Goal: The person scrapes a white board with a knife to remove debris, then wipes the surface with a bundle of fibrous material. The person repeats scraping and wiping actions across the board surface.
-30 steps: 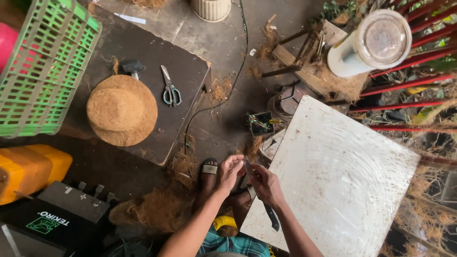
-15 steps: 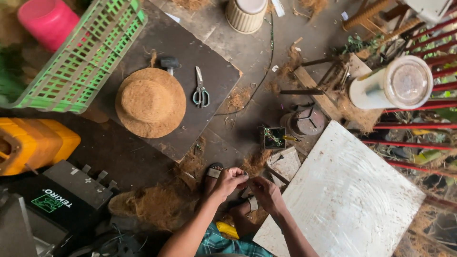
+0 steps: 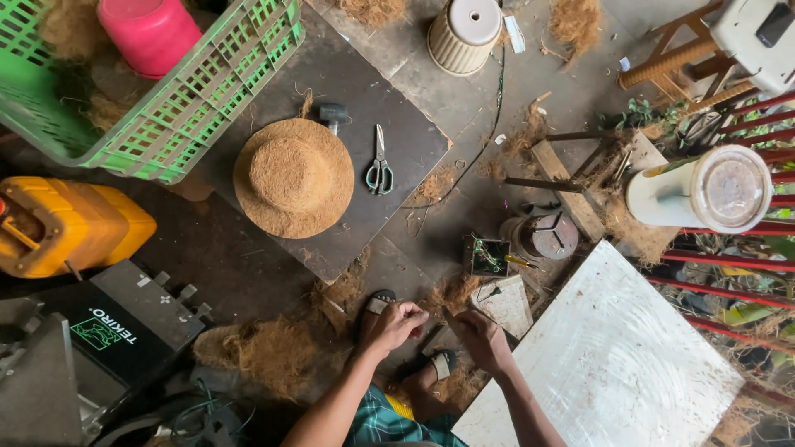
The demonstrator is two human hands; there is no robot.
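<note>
A rough floor workshop for coconut-fibre craft: fibre heaps (image 3: 269, 352), a fibre hat (image 3: 293, 176) and scissors (image 3: 379, 171) on a dark board (image 3: 389, 99), crate (image 3: 190, 99) nearby.

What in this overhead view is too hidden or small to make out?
- Left hand: curled fingers hide whatever it pinches.
- Right hand: anything it holds is too small to tell.
- Green basket: cut off by the top and left edges.
- Small box: contents too tiny.
- Feet: partly hidden by the arms.
</note>
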